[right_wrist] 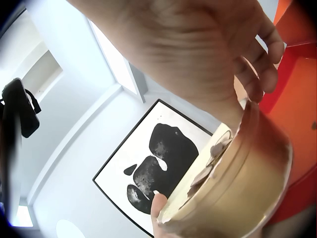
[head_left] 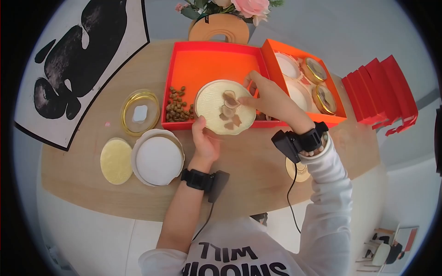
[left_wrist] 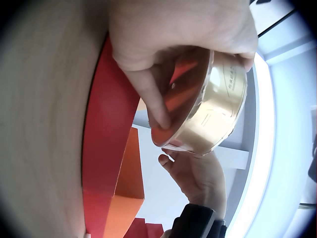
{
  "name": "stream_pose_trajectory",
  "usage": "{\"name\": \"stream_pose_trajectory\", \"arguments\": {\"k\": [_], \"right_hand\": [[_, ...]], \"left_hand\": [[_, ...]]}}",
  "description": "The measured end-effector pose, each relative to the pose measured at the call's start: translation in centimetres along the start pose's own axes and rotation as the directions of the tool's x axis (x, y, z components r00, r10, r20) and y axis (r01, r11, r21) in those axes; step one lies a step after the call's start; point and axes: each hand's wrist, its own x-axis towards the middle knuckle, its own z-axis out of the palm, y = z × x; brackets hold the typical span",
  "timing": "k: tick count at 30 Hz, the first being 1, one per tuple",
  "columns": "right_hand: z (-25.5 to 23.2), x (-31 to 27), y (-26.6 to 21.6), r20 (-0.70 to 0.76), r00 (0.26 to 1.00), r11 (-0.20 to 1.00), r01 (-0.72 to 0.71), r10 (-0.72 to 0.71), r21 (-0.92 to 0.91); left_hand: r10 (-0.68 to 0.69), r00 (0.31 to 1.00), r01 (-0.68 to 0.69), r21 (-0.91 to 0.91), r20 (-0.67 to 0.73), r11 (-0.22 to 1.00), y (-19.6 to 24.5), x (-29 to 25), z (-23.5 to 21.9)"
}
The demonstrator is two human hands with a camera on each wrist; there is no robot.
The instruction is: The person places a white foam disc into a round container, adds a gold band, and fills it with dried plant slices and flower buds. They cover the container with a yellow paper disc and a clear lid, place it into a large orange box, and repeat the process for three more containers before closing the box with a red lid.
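- White shirt [head_left: 230,230]: nearest the head camera, at bottom.
- Left hand [head_left: 206,143]: clamped on the gold-walled tin [head_left: 209,112], supporting it above the front edge of the red box [head_left: 216,64].
- Brown slices [head_left: 228,112]: grouped on the tin's cream top face.
- Right hand [head_left: 271,99]: fingertips at the slices; whether they pinch one cannot be told from these angles.
- Brown pellets [head_left: 177,108]: inside the box, left of the tin.

- A light wooden table [head_left: 248,177] with a curved edge is seen.
- Beyond it, a pale grey surface [head_left: 317,27] is shown, wall or floor being hard to tell.
- Artwork [head_left: 83,64], black on white, is framed in black.
- A pale chair [head_left: 380,254] is glimpsed at lower right.
- Overhead, a bright strip [right_wrist: 115,62] is seen.
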Motion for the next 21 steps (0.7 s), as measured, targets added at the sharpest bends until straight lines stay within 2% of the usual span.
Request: {"name": "stream_pose_trajectory", "arguments": {"k": [1, 4, 7, 8, 11, 12, 15, 18, 21], "right_hand": [[-0.1, 0.3, 0.4, -0.026, 0.999, 0.999, 0.048, -0.048, 0.005], [-1.0, 1.2, 1.9, -0.219, 0.974, 0.984, 0.090, -0.054, 0.156], [-0.7, 1.6, 4.0, -0.156, 0.986, 0.994, 0.038, -0.053, -0.098], [-0.4, 1.2, 4.4, -0.021, 0.997, 0.956, -0.077, 0.074, -0.283], [1.8, 1.2, 6.0, 0.028, 0.999, 0.755, 0.001, 0.023, -0.656], [2.1, 1.5, 5.9, 0.037, 0.992, 0.722, -0.063, 0.121, -0.689], [1.6, 1.8, 5.5, 0.168, 0.966, 0.712, -0.023, 0.197, -0.702], [1.8, 2.2, 5.9, 0.178, 0.947, 0.626, -0.031, 0.268, -0.779], [1.9, 2.0, 6.6, 0.174, 0.967, 0.640, 0.016, 0.186, -0.768]], "left_hand": [[0.016, 1.000, -0.016, -0.022, -0.014, 1.000, 0.1, 0.0, 0.1], [0.055, 0.996, -0.060, -0.082, -0.065, 0.995, 0.7, -0.1, 0.6], [0.070, 0.990, -0.084, -0.118, -0.120, 0.989, 1.0, -0.1, 0.6], [0.072, 0.989, -0.088, -0.130, -0.129, 0.988, 0.9, 0.0, 0.5], [0.082, 0.986, -0.100, -0.124, -0.144, 0.987, 0.6, 0.1, 0.3], [0.086, 0.985, -0.103, -0.114, -0.147, 0.988, 0.6, 0.1, 0.3], [0.093, 0.986, -0.109, -0.114, -0.140, 0.987, 0.5, 0.2, 0.1], [0.087, 0.987, -0.104, -0.124, -0.134, 0.987, 0.4, 0.3, -0.2], [0.107, 0.985, -0.122, -0.103, -0.133, 0.987, 0.3, 0.3, -0.2]]}}
